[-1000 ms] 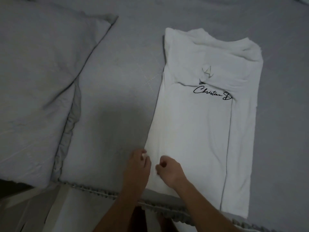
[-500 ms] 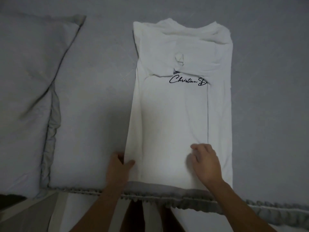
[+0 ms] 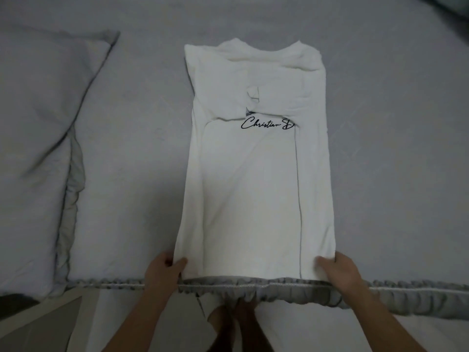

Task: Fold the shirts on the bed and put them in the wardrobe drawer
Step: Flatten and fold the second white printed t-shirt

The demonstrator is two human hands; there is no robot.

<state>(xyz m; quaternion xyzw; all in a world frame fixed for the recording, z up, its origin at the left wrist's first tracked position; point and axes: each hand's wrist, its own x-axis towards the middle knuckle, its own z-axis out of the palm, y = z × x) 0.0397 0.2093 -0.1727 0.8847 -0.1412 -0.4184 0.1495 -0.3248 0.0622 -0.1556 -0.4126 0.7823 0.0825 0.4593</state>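
- A white shirt [image 3: 256,174] lies flat on the bed [image 3: 142,138], already narrowed into a long strip with both sides folded inward; its collar end points toward the far edge of the bed and its hem sits right at the near edge.
- Black script lettering [image 3: 267,123] runs across the upper part of the shirt, partly covered by the flap folded in from the right, whose edge shows as a thin dark line running down toward the hem.
- A small label [image 3: 253,93] shows just above the lettering, below the neckline.
- The left hand [image 3: 162,271] grips the shirt's near-left corner: the thumb lies on top of the cloth and the fingers are curled beneath or beside the edge.
- The right hand [image 3: 340,271] holds the near-right corner in the same way, its thumb pressed on top of the fabric and the other fingers wrapped round the side.
- Both forearms reach in from the bottom of the view, across the near edge of the bed.
- The bed is covered in a grey sheet, and a gathered elastic hem [image 3: 253,288] of that sheet runs along the near edge, just under the shirt's bottom.
- A grey pillow [image 3: 38,148] lies at the left side of the bed, well apart from the shirt.
- Below the bed's near edge, the person's feet [image 3: 228,323] show dimly on the floor.
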